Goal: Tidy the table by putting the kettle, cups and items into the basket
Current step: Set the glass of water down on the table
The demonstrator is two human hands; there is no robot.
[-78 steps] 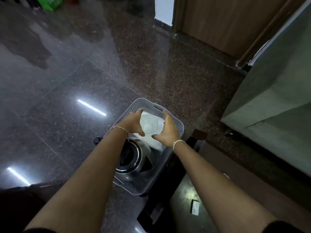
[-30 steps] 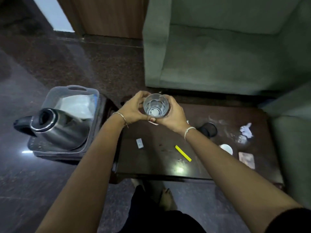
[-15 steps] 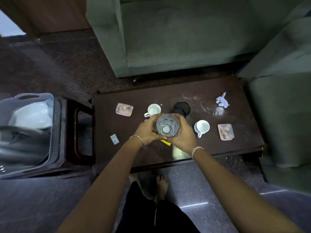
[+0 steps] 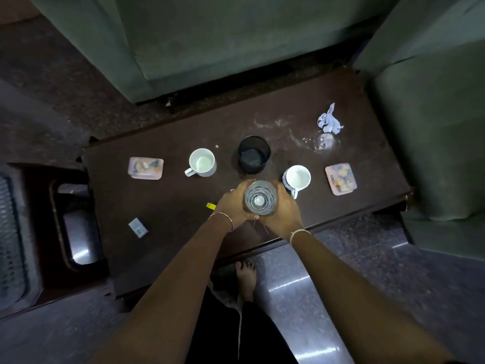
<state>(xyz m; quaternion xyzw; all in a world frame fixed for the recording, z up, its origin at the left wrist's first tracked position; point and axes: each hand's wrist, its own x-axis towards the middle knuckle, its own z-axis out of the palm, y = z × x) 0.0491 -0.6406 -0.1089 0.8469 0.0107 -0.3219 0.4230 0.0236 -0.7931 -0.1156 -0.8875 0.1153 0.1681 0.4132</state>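
Both hands hold a clear drinking glass above the front middle of the dark wooden table. My left hand wraps its left side and my right hand wraps its right side. On the table stand two white cups, a black cup, two pink snack trays, a crumpled tissue, a second clear glass, a small grey box and a yellow item half hidden by my left hand. The grey basket shows at the left edge.
A green sofa stands behind the table and an armchair to its right. The basket rests on a dark side stool left of the table. My bare foot is on the shiny floor under the table's front edge.
I have turned from the basket toward the table, carrying the glass in both hands. The basket and kettle slid out to the left edge; the kettle is out of view now.
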